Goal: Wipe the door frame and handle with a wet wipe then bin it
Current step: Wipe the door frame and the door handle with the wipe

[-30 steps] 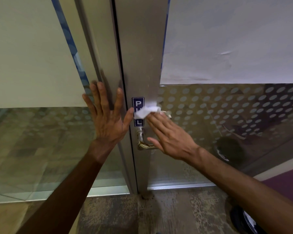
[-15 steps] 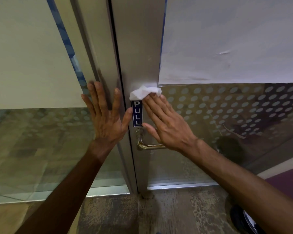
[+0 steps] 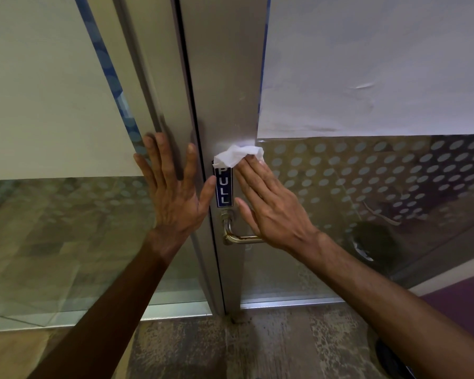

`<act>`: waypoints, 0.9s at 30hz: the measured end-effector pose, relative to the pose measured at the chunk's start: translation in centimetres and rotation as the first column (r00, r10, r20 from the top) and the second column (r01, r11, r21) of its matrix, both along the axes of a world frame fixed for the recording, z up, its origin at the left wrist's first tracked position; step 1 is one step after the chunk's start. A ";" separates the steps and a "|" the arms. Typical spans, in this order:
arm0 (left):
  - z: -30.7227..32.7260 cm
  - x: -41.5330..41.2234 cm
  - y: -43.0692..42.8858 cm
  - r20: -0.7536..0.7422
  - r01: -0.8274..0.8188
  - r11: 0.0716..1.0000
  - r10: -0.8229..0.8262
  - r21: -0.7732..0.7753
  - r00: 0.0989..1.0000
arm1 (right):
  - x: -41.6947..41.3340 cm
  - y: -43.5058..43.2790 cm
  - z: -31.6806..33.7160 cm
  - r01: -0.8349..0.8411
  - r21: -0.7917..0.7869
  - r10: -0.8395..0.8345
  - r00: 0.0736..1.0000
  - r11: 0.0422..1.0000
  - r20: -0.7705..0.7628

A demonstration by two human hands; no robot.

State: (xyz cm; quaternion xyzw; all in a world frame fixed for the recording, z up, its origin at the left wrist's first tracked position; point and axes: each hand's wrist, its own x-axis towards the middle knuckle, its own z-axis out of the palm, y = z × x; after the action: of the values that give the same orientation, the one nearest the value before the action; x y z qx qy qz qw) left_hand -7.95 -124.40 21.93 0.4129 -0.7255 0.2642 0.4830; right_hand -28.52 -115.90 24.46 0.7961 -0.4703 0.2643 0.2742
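A grey metal door frame point(image 3: 225, 77) runs down the middle of the view, with a blue PULL sign point(image 3: 224, 187) and a brass lever handle point(image 3: 237, 236) below it. My right hand point(image 3: 271, 209) lies flat on the frame and presses a crumpled white wet wipe point(image 3: 237, 155) under its fingertips, just above the sign. The palm covers part of the handle. My left hand point(image 3: 173, 192) rests flat with spread fingers on the neighbouring frame post point(image 3: 159, 86), holding nothing.
Glass panels with frosted dots point(image 3: 367, 187) flank the frame, a white sheet point(image 3: 367, 64) covering the right one's upper half. A mottled floor point(image 3: 257, 346) lies below, with a dark object point(image 3: 391, 359) at the bottom right edge.
My right hand slid the wipe up the frame from over the PULL sign to just above it, uncovering the lettering. My left hand stayed in place.
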 end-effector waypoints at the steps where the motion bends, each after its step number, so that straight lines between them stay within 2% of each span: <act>1: 0.0 0.0 0.0 -0.001 0.000 1.000 0.000 0.002 1.000 | 0.1 0.2 -0.5 -0.002 0.011 0.002 1.000 1.000 0.008; 7: 0.3 0.0 -0.1 0.000 0.002 1.000 -0.002 -0.006 1.000 | -1.0 2.2 -3.9 0.008 0.123 0.009 0.991 0.992 -0.135; 15: 0.5 0.1 0.5 0.005 0.009 1.000 -0.009 0.015 1.000 | -0.3 -0.1 0.1 0.001 -0.021 -0.001 1.000 1.000 -0.012; 19: 0.5 0.1 0.6 0.009 0.007 1.000 -0.007 0.018 1.000 | -1.1 1.3 -2.8 -0.030 -0.007 0.029 0.991 1.000 -0.134; 22: 0.3 0.1 0.6 0.017 0.012 1.000 -0.012 0.023 1.000 | -2.3 1.2 -2.9 -0.094 -0.057 0.078 0.969 0.994 -0.235; 27: 0.0 0.3 0.5 0.020 0.007 0.999 -0.007 0.031 1.000 | -2.2 -0.7 0.0 -0.154 -0.136 0.117 0.962 0.979 -0.248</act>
State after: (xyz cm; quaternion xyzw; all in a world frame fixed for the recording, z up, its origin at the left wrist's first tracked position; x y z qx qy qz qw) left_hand -7.68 -123.92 21.97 0.4153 -0.7358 0.2553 0.4701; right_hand -30.71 -116.57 24.46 0.8288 -0.3565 0.2206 0.3706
